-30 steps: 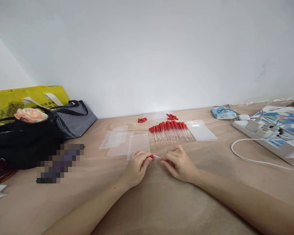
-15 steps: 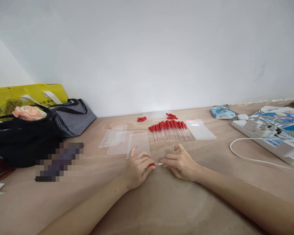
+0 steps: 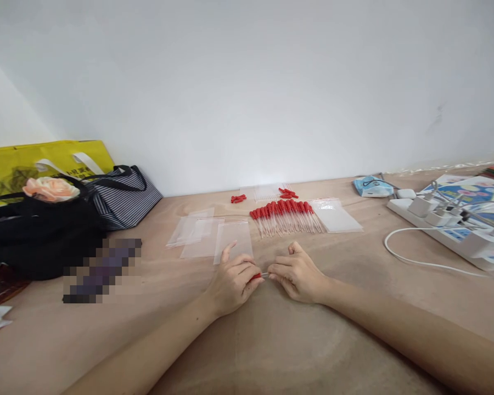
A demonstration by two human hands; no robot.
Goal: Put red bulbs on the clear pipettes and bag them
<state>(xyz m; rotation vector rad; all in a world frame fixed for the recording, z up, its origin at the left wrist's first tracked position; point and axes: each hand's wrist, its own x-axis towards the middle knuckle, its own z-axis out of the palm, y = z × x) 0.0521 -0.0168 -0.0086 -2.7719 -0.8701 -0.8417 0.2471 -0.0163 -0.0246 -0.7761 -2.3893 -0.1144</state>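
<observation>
Between thumb and fingers, my left hand [image 3: 234,281] is closed on the red rubber bulb [image 3: 257,276] of a dropper. The dropper's clear glass tube [image 3: 265,274] runs from the bulb into the pinched fingers of my right hand [image 3: 297,276]; most of it is hidden there. Beyond my hands lies a row of several droppers [image 3: 286,216] with red bulbs pointing toward the wall. Loose red bulbs sit behind them in a left pile [image 3: 238,198] and a right pile [image 3: 288,193]. Flat clear zip bags [image 3: 234,241] are spread just past my left hand.
A stack of clear bags [image 3: 340,215] lies right of the dropper row. Farther right are a blue mask [image 3: 372,187] and a white power strip [image 3: 448,233] with its cable. A striped bag [image 3: 125,198] and a black bag [image 3: 45,236] stand at left, near a blurred dark object [image 3: 102,271].
My right hand has shifted slightly left, closer to my left hand, and less of the glass tube shows between them. The left hand stays on the red bulb.
</observation>
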